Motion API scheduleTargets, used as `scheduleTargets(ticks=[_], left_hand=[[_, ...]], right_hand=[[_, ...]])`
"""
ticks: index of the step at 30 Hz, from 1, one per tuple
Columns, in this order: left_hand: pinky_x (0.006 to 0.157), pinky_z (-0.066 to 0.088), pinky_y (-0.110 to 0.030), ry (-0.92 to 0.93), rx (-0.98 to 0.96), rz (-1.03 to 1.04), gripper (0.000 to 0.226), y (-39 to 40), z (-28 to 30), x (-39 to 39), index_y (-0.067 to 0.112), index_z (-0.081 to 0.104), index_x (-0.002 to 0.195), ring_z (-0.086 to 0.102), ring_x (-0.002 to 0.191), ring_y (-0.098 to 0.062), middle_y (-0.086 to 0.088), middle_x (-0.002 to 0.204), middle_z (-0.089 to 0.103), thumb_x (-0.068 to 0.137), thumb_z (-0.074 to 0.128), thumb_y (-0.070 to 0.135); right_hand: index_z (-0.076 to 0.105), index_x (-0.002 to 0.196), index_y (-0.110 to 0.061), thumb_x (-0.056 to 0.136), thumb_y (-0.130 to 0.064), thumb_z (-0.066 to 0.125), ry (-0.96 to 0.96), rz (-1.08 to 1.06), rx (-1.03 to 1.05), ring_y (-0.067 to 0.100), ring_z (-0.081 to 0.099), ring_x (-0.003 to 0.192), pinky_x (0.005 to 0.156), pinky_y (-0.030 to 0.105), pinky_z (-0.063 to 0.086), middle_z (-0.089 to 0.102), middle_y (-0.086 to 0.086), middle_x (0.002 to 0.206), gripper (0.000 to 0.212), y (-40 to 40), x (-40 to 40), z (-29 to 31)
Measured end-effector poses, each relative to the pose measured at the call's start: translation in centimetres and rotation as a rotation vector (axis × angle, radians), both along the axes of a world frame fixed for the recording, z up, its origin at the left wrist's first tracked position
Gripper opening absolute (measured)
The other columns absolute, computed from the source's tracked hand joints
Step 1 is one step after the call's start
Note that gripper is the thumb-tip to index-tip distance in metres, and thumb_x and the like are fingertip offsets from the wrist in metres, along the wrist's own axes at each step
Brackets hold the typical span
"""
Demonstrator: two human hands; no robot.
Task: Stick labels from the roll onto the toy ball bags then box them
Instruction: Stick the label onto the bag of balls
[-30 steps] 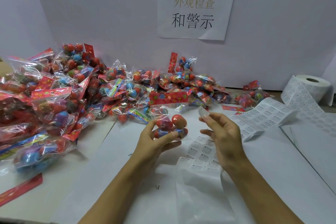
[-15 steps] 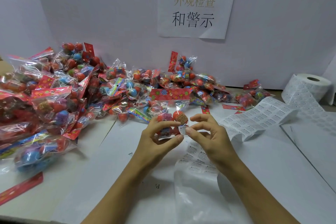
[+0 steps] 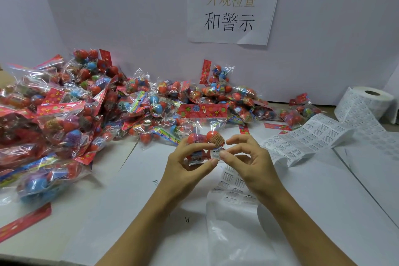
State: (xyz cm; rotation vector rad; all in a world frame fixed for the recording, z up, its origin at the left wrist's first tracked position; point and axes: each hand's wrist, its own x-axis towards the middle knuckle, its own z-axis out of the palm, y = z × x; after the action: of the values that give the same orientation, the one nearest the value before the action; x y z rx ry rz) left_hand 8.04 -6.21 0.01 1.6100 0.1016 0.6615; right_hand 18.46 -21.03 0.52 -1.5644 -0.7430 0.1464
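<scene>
Near the middle of the desk (image 3: 323, 211), the left hand (image 3: 183, 170) holds 1 toy ball bag (image 3: 205, 134) upright, thumb and fingers curled round its lower part, with red balls showing through the clear film. The right hand (image 3: 250, 162) pinches a small white warning label (image 3: 216, 154) between thumb and forefinger, and the label touches the front of the bag just below the balls. The other right fingers are spread and lifted. A strip of label sheet (image 3: 302, 142) runs from under the right hand toward the label roll (image 3: 367, 103) at the desk's far right corner. A big heap of bags (image 3: 86, 110) covers the far left side and far edge. A paper sign (image 3: 233, 6) hangs on the back wall.
</scene>
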Motion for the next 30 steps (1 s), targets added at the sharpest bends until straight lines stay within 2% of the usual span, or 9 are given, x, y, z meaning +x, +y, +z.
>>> scheduleTargets(ticks=[5, 8, 11, 16, 18, 21, 24, 27, 30], left_hand=[[0.079, 0.060, -0.026, -0.009, -0.027, 0.010, 0.025, 0.0, 0.1, 0.1, 0.027, 0.081, 0.103, 0.077, 0.093, -0.024, -0.013, 0.115, 0.066, 0.079, 0.083, 0.021], [0.078, 0.060, -0.023, -0.017, -0.023, 0.008, 0.025, 0.0, 0.1, 0.1, 0.026, 0.080, 0.103, 0.077, 0.092, -0.023, -0.014, 0.116, 0.066, 0.079, 0.082, 0.018], [0.077, 0.060, -0.022, -0.030, -0.030, 0.004, 0.025, -0.1, 0.1, 0.1, 0.025, 0.080, 0.103, 0.077, 0.092, -0.023, -0.013, 0.117, 0.067, 0.078, 0.081, 0.021], [0.079, 0.061, -0.028, -0.045, -0.027, 0.023, 0.026, 0.0, 0.0, 0.1, 0.027, 0.081, 0.101, 0.076, 0.093, -0.027, -0.011, 0.118, 0.066, 0.077, 0.082, 0.019], [0.078, 0.061, -0.027, -0.048, -0.033, 0.015, 0.025, -0.1, 0.1, 0.1, 0.029, 0.081, 0.100, 0.076, 0.093, -0.028, -0.011, 0.118, 0.065, 0.077, 0.082, 0.018], [0.076, 0.061, -0.024, -0.048, -0.078, 0.012, 0.025, -0.3, 0.3, 0.1, 0.031, 0.082, 0.096, 0.077, 0.091, -0.026, -0.017, 0.117, 0.066, 0.075, 0.081, 0.018], [0.077, 0.062, -0.027, -0.058, -0.169, -0.005, 0.023, -0.2, 0.4, 0.1, 0.027, 0.082, 0.095, 0.077, 0.089, -0.030, -0.026, 0.112, 0.067, 0.075, 0.080, 0.018], [0.075, 0.063, -0.030, -0.059, -0.190, -0.002, 0.021, -0.4, 0.5, 0.1, 0.019, 0.082, 0.096, 0.077, 0.090, -0.030, -0.029, 0.110, 0.066, 0.076, 0.077, 0.022], [0.072, 0.063, -0.030, -0.068, -0.188, 0.019, 0.017, -0.4, 0.4, 0.2, 0.013, 0.081, 0.094, 0.077, 0.086, -0.029, -0.031, 0.106, 0.065, 0.079, 0.075, 0.020]], right_hand=[[0.079, 0.078, -0.017, 0.085, -0.019, 0.079, -0.015, -0.007, -0.016, 0.013, 0.067, 0.098, 0.082, 0.031, 0.054, 0.060, -0.021, 0.104, 0.007, 0.0, -0.1, 0.0], [0.079, 0.079, -0.018, 0.084, -0.022, 0.080, -0.008, -0.007, -0.022, 0.018, 0.068, 0.098, 0.082, 0.032, 0.054, 0.060, -0.020, 0.105, 0.007, 0.0, -0.1, 0.0], [0.078, 0.080, -0.018, 0.084, -0.022, 0.080, -0.022, -0.033, -0.017, 0.014, 0.067, 0.097, 0.080, 0.028, 0.054, 0.060, -0.016, 0.106, 0.005, 0.0, -0.2, 0.0], [0.077, 0.078, -0.029, 0.083, -0.019, 0.081, -0.052, -0.088, -0.005, 0.011, 0.065, 0.102, 0.081, 0.031, 0.057, 0.060, -0.009, 0.112, 0.012, 0.3, -0.6, -0.1], [0.075, 0.076, -0.028, 0.083, -0.016, 0.082, -0.071, -0.141, -0.005, 0.007, 0.064, 0.102, 0.078, 0.026, 0.056, 0.060, -0.010, 0.112, 0.015, 0.5, -0.7, -0.1], [0.070, 0.073, -0.027, 0.083, -0.006, 0.079, -0.134, -0.338, 0.025, -0.001, 0.061, 0.097, 0.069, 0.014, 0.051, 0.058, -0.010, 0.107, 0.024, 0.5, -0.4, -0.2], [0.068, 0.073, -0.027, 0.084, -0.003, 0.077, -0.192, -0.398, 0.067, 0.002, 0.061, 0.096, 0.067, 0.012, 0.048, 0.060, -0.009, 0.102, 0.028, 0.4, -0.2, -0.2], [0.070, 0.076, -0.029, 0.087, -0.009, 0.077, -0.181, -0.303, 0.095, 0.003, 0.062, 0.098, 0.067, 0.016, 0.050, 0.062, -0.011, 0.102, 0.023, 0.6, -0.7, -0.2], [0.073, 0.080, -0.030, 0.086, -0.030, 0.077, -0.134, -0.216, 0.066, 0.004, 0.063, 0.102, 0.067, 0.020, 0.053, 0.062, -0.011, 0.103, 0.007, 1.0, -1.3, -0.4]])
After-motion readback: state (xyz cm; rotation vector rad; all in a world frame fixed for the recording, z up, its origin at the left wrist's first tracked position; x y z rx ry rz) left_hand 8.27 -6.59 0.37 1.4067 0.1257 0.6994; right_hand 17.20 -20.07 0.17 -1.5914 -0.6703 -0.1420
